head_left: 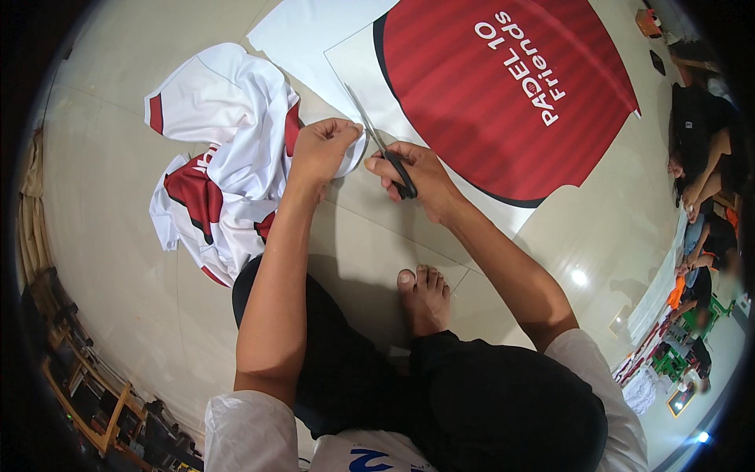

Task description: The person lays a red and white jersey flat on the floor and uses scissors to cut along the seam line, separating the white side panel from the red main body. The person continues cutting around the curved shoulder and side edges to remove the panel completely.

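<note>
My left hand is closed, pinching the edge of a piece of white cloth between thumb and fingers. In my right hand is a pair of scissors with black handles. Their metal blades point up and to the left, right beside my left fingertips and the pinched cloth. Just left of my left hand lies a crumpled white and red jersey. Beyond the scissors a large printed fabric panel, red with a white border and a dark curved edge, is spread flat.
All this lies on a tiled floor. My bare foot rests close below the scissors. Several people sit along the far right, near white and orange cloth. Wooden frames stand at the lower left, and a beige curtain hangs at the left rim.
</note>
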### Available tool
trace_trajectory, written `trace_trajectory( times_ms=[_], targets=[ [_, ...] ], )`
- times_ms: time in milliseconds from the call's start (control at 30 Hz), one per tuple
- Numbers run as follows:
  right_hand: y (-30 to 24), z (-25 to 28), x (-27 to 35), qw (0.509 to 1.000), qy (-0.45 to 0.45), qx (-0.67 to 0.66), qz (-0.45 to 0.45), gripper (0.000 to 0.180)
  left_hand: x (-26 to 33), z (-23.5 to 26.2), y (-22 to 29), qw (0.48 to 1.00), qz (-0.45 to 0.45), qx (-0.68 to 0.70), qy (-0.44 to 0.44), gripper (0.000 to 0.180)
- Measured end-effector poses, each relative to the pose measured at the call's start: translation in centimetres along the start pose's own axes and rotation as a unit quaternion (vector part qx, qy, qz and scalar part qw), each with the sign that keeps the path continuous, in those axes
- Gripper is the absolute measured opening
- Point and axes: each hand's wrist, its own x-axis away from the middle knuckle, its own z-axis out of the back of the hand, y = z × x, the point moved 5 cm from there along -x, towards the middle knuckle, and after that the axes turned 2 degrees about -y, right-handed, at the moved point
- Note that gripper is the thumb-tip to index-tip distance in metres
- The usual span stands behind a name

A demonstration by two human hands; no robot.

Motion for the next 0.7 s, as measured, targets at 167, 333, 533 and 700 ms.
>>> trace_trajectory(
  times_ms=[167, 333, 533, 700],
  targets=[
    [0.04, 0.04, 0.07, 1.0, 0.008, 0.01, 0.001, 0.042, 0.27, -0.28, 0.21, 1.0, 0.002, 0.018, -0.006, 0.021],
    [-0.02, 0.08, 0.06, 1.0, 0.006, 0.017, 0.007, 0.042, 0.58, -0.35, 0.55, 1.0, 0.005, 0.02, -0.005, 0.02],
    [-0.72, -0.31, -0.4, 1.0, -0.001, 0.009, 0.004, 0.042, 0.13, -0.12, 0.15, 1.0, -0.004, 0.004, -0.011, 0.021],
    [-0.39, -0.22, -0.72, 1.0, 0.008, 0.015, 0.01, 0.043, 0.36, 0.0, 0.35, 1.0, -0.002, -0.003, -0.009, 0.023]
  ],
)
